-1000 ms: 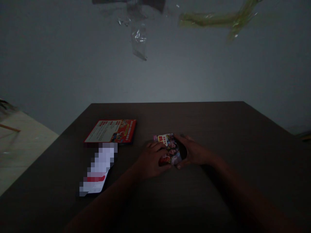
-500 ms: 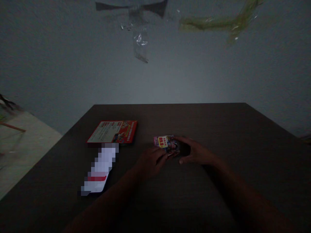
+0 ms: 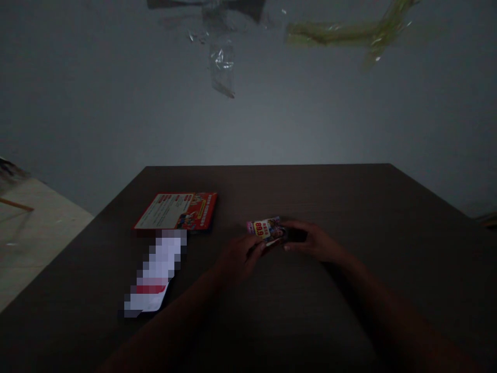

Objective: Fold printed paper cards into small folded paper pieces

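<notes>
A small stack of colourful printed cards (image 3: 267, 229), with "89.9" on its top face, is held low over the middle of the table. My left hand (image 3: 240, 254) is closed on its near left side, with the thumb along the near edge. At the right end, my right hand (image 3: 312, 241) curves round the cards, fingertips at the far corner and thumb at the near one. A dark gap shows between its palm and the cards. Dim light hides the cards' underside and most finger detail.
A flat red and white printed box (image 3: 174, 211) lies at the left of the dark wooden table (image 3: 310, 191). Nearer me is a phone (image 3: 159, 274) with a lit, pixelated screen. Behind the table rises a grey wall (image 3: 330, 114) with tape remnants.
My right hand's thumb has come up and in towards the cards, narrowing its grip. The cards have tilted slightly. The view has shifted a little.
</notes>
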{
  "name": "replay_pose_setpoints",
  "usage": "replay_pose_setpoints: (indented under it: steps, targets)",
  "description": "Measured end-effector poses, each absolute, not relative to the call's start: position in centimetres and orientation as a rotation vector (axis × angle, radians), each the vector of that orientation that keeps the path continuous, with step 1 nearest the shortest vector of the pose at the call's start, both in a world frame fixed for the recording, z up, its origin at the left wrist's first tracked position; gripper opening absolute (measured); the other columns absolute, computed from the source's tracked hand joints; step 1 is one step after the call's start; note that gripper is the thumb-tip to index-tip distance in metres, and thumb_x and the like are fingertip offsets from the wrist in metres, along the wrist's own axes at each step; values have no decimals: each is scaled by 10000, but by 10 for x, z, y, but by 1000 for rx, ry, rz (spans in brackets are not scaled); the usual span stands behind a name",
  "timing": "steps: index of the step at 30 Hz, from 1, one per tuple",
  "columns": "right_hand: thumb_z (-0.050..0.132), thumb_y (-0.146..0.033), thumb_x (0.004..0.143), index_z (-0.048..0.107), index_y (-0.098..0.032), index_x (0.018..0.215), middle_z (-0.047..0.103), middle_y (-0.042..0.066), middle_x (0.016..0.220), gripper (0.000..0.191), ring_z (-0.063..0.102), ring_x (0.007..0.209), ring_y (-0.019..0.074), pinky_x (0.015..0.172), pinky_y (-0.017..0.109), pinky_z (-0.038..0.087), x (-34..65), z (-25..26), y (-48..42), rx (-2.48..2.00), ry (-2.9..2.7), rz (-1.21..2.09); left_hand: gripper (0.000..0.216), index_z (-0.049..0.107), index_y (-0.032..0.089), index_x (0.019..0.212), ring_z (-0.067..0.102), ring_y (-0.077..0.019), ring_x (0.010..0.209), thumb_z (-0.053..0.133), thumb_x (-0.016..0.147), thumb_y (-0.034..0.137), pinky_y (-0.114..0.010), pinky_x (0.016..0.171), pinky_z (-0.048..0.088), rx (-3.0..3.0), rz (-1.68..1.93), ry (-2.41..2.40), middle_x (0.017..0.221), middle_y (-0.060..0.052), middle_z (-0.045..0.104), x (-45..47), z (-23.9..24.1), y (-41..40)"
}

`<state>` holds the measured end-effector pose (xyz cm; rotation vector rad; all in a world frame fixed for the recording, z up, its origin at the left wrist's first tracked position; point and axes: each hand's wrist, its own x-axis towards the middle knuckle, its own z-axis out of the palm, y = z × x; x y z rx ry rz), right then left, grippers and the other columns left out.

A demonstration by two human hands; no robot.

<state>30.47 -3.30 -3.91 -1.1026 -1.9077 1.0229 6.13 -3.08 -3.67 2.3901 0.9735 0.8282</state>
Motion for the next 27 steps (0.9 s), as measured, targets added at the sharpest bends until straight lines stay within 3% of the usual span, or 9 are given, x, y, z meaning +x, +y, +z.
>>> replay_pose_setpoints:
  steps: [5,13,27]
  targets:
    - [729,-350,703,694,-227,1028,702,62,1055,349,647,975,223,907,407,485,302,-41,-33,-1143,-1808,1084,249,624,141,888,596,-127,647,415,899,275,-219,598,423,2340,814,999,749,-35,655,61,-34,-33]
    - [723,-356,700,728,-245,917,733,35,961,244,674,883,208,827,368,524,298,-42,-34,-1185,-1778,1036,266,633,153,934,609,-131,680,413,903,298,-219,618,425,2251,819,1046,788,-33,671,60,-33,-32]
    - [731,-371,688,734,-233,910,737,45,933,261,676,857,207,815,353,527,298,-43,-36,-1176,-1775,1024,270,642,150,896,579,-124,622,415,896,295,-225,596,420,2238,826,1037,726,-29,648,60,-31,-32]
